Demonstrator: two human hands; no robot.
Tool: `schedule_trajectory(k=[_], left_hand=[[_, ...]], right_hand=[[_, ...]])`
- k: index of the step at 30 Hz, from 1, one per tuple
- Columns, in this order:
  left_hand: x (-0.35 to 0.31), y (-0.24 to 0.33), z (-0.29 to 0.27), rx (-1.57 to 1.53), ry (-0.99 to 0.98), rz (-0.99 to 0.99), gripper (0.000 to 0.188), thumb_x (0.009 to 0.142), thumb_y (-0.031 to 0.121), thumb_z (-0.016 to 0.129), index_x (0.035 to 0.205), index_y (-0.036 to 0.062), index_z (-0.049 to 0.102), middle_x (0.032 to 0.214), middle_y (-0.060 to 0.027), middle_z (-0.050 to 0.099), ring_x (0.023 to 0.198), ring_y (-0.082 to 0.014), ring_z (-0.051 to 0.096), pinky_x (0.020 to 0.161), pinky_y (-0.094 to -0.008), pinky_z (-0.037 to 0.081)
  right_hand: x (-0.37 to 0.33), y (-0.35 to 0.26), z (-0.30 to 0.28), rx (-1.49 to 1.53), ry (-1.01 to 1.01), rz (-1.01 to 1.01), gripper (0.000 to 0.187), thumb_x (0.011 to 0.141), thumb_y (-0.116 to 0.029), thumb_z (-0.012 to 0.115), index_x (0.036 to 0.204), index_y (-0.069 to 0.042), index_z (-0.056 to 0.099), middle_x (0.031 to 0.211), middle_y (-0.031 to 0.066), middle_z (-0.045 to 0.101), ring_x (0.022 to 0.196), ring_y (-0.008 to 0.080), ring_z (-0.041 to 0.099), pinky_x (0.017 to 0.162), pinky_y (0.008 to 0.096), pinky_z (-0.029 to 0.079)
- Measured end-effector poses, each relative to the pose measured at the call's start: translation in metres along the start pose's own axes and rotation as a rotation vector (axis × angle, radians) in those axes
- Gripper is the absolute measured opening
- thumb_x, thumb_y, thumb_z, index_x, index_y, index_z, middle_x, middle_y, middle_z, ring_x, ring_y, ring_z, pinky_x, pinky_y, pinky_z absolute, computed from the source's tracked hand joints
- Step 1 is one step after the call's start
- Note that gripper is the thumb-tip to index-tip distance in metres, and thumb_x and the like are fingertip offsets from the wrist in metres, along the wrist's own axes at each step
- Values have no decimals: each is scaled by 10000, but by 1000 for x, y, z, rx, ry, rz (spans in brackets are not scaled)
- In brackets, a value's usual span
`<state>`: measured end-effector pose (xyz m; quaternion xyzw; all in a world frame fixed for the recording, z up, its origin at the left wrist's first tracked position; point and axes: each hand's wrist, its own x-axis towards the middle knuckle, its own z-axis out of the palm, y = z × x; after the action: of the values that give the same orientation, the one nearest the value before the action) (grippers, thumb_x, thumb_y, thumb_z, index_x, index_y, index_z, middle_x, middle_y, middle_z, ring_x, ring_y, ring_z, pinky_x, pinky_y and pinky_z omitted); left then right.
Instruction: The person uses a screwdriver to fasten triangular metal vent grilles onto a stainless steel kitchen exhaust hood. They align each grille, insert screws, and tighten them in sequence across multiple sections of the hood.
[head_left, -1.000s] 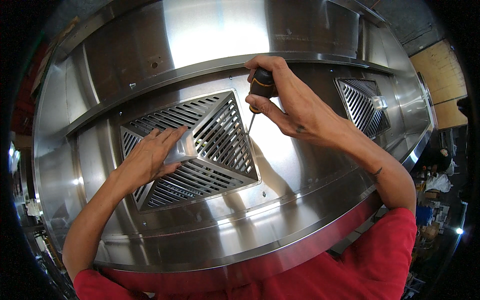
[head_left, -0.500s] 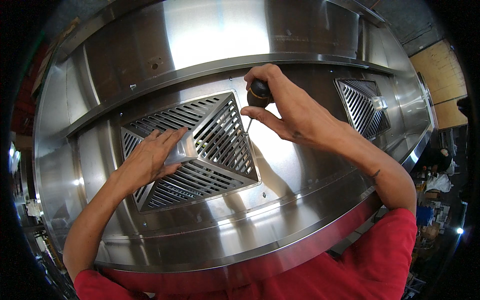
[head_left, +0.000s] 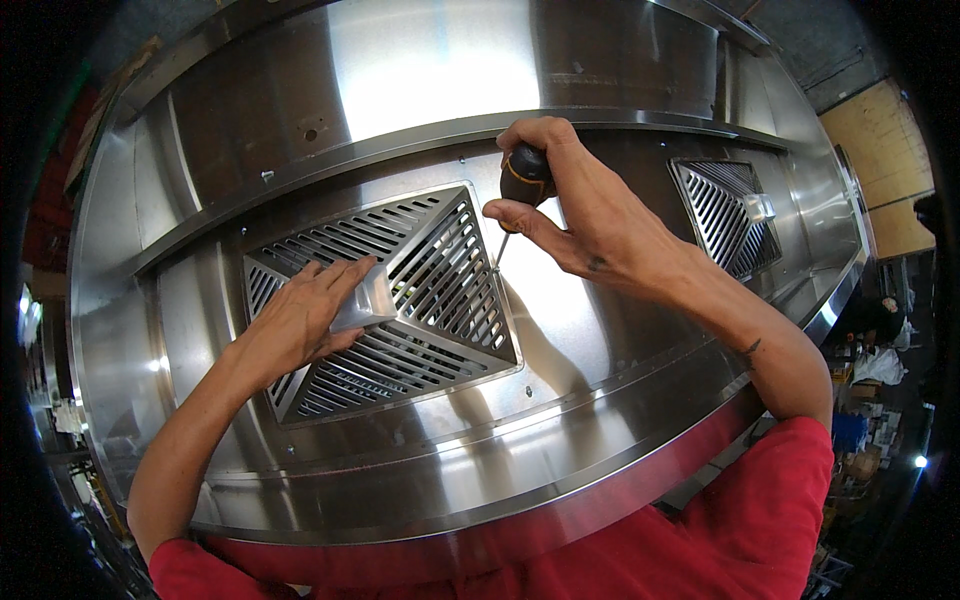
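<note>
A slotted metal grille (head_left: pixel 440 270), raised like a low pyramid, is set in a shiny steel panel (head_left: pixel 560 280). My left hand (head_left: pixel 308 312) rests on its left half with fingers stretched out, beside the smooth raised block (head_left: pixel 368 302) at the centre. My right hand (head_left: pixel 590 210) is wrapped round the black handle of a screwdriver (head_left: pixel 524 177), its fingers partly hidden behind the handle. The thin shaft slants down to the grille's right edge, where the tip meets a small screw (head_left: pixel 494 268).
A second slotted grille (head_left: pixel 728 215) sits further right in the same steelwork. A raised steel ledge (head_left: pixel 440 132) runs behind both grilles, and a bent steel lip (head_left: pixel 420 525) lies along the near side. Small screws (head_left: pixel 267 175) stick up from the panel. Wooden boards (head_left: pixel 880 165) stand at the far right.
The screwdriver handle has tilted and shifted slightly to the right as my right hand turns a little. My left hand stays in place on the grille.
</note>
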<state>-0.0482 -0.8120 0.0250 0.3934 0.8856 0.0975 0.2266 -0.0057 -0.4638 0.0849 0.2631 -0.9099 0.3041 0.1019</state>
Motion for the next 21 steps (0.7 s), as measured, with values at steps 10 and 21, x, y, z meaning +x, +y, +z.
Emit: schedule_trajectory(k=[10, 21], left_hand=[[-1, -2, 2, 22, 26, 34, 932, 874, 224, 859, 1654, 58, 376, 1565, -235, 556, 1398, -424, 595, 1311, -559, 359], [0, -3, 4, 16, 18, 22, 959, 860, 219, 870, 1662, 66, 365, 1585, -225, 544, 1420, -417, 580, 1311, -574, 357]], right_hand=[[-2, 2, 1, -4, -5, -15, 514, 1084, -321, 675, 1409, -16, 421, 1131, 224, 586, 891, 349, 688, 746, 456, 568], [-2, 2, 1, 13, -2, -51, 508, 1070, -321, 700, 1378, -15, 436, 1112, 203, 590, 870, 335, 687, 727, 451, 564]])
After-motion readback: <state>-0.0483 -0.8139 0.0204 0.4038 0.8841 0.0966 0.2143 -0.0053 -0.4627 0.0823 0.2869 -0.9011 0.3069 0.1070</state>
